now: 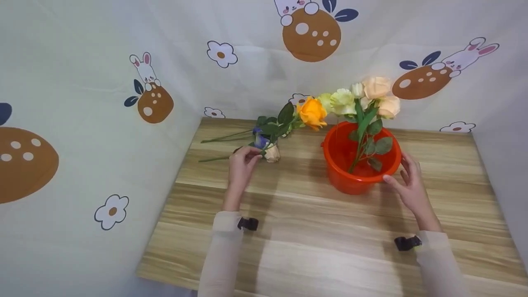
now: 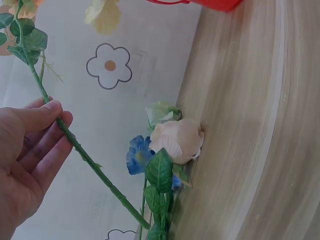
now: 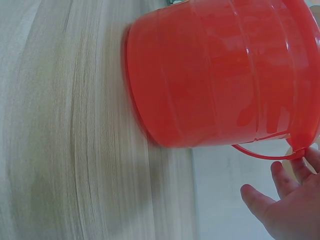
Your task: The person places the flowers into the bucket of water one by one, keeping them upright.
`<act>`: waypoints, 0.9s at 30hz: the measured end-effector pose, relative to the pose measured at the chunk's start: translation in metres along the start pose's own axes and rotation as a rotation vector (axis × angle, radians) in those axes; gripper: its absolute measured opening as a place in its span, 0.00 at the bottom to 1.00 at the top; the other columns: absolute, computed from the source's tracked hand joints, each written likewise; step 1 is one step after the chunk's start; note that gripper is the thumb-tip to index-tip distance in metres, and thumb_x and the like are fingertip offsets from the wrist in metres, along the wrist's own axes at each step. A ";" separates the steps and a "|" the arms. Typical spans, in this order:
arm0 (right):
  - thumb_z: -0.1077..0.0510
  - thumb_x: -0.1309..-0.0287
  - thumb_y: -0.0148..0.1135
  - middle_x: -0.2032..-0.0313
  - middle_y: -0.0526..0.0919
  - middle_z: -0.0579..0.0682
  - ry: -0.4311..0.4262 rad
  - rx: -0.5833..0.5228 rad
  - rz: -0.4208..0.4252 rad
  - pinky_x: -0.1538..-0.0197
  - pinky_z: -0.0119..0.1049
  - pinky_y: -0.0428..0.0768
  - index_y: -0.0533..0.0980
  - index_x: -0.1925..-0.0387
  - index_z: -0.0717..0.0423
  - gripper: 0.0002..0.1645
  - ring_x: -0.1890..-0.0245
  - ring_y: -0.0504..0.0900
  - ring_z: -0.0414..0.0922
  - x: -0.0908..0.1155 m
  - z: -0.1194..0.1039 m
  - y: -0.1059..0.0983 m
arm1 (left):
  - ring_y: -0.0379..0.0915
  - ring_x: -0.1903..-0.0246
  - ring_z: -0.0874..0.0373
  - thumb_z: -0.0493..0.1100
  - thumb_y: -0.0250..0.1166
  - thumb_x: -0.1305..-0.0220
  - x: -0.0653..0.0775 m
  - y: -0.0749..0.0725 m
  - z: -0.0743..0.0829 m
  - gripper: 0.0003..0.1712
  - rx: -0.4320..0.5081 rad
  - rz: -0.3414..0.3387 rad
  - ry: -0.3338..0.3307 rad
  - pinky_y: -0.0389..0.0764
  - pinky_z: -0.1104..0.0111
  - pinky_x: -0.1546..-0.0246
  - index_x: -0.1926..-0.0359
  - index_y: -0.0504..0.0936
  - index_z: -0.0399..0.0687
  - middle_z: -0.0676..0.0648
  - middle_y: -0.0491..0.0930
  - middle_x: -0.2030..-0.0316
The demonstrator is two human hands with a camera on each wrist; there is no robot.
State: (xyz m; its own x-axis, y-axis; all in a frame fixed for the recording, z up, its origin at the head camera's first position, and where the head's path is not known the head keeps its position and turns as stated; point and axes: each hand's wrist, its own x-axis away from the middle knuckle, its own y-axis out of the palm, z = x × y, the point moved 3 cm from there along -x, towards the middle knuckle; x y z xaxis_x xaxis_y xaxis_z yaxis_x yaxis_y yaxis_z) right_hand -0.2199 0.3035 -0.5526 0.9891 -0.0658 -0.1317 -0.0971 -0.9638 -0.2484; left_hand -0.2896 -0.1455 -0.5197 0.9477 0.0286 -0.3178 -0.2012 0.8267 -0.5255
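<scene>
My left hand (image 1: 242, 165) pinches the thorny green stem (image 2: 92, 162) of an artificial flower between thumb and fingers. In the head view an orange rose (image 1: 312, 112) with green leaves stands up and right of this hand. Just below the held stem lie a cream rose (image 2: 177, 141) and a blue flower (image 2: 139, 155). A red bucket (image 1: 350, 183) stands upright at the right, holding peach roses (image 1: 377, 86) that lean over its back rim. My right hand (image 1: 412, 192) touches the bucket's right side with its fingers spread, close to the thin red handle (image 3: 265, 156).
More green stems (image 1: 222, 138) lie on the wooden table (image 1: 313, 231) toward its back left. Pale green blooms (image 1: 343, 102) show between the orange rose and the peach ones. A printed cloth wall (image 1: 255, 82) rises behind the table.
</scene>
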 end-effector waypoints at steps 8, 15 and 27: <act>0.69 0.38 0.63 0.24 0.48 0.58 0.004 0.003 0.003 0.24 0.65 0.47 0.47 0.22 0.54 0.51 0.23 0.51 0.55 -0.001 0.000 0.000 | 0.84 0.63 0.53 0.38 0.71 0.40 0.001 0.007 0.012 0.07 0.060 -0.013 0.046 0.85 0.69 0.61 0.62 0.86 0.40 0.43 0.86 0.63; 0.69 0.38 0.63 0.25 0.49 0.57 0.013 0.001 0.016 0.23 0.63 0.48 0.49 0.22 0.55 0.49 0.23 0.52 0.50 0.000 -0.001 0.000 | 0.85 0.63 0.53 0.39 0.71 0.40 0.000 0.009 0.028 0.08 0.115 -0.041 0.057 0.86 0.70 0.61 0.61 0.86 0.40 0.43 0.87 0.62; 0.67 0.37 0.63 0.24 0.48 0.59 -0.002 0.001 0.003 0.24 0.65 0.47 0.47 0.22 0.53 0.50 0.23 0.51 0.54 0.001 -0.003 0.000 | 0.86 0.61 0.49 0.37 0.71 0.40 -0.005 0.012 0.058 0.08 0.163 -0.063 0.117 0.87 0.69 0.60 0.61 0.86 0.36 0.39 0.87 0.62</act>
State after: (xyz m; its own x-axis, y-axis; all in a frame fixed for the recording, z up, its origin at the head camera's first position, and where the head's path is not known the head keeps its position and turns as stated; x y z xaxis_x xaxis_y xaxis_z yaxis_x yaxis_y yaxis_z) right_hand -0.2190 0.3025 -0.5502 0.9886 -0.0681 -0.1345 -0.1003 -0.9633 -0.2490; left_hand -0.2829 -0.1032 -0.4789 0.9202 -0.0836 -0.3825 -0.0905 0.9050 -0.4156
